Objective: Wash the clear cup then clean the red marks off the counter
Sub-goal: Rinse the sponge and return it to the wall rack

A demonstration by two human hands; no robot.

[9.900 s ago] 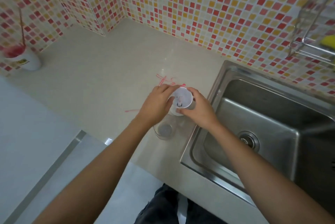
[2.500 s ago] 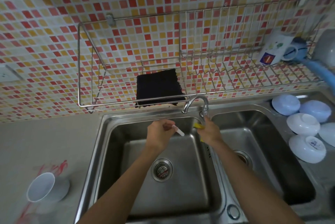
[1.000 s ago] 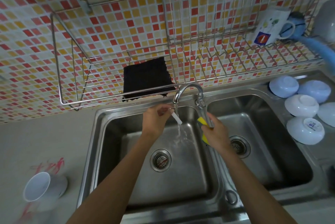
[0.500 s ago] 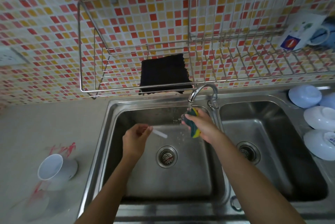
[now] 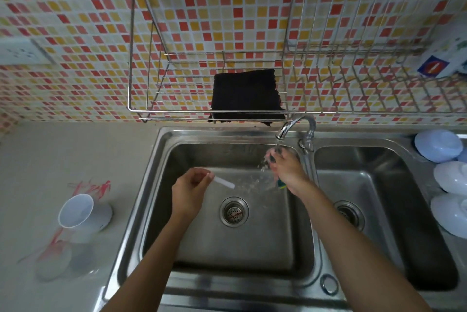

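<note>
1. Holding a sponge (image 5: 280, 183) under the tap (image 5: 295, 125), the right hand (image 5: 286, 169) is closed on it in the left basin (image 5: 177, 160); the left hand (image 5: 189, 191) pinches a white strip (image 5: 224, 182).
2. Head view, from the left hand: the clear cup (image 5: 54, 265) lies at about 8 o'clock on the counter (image 5: 38, 160), well apart, blurred beside a white cup (image 5: 84, 213); red marks (image 5: 92, 186) sit at 9 o'clock; the left hand is nearer, I judge.

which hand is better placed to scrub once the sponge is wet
Right. The right hand already grips the sponge under the running faucet, over the left basin. The left hand is busy pinching a small white stick, so it would have to put that down first.
</note>
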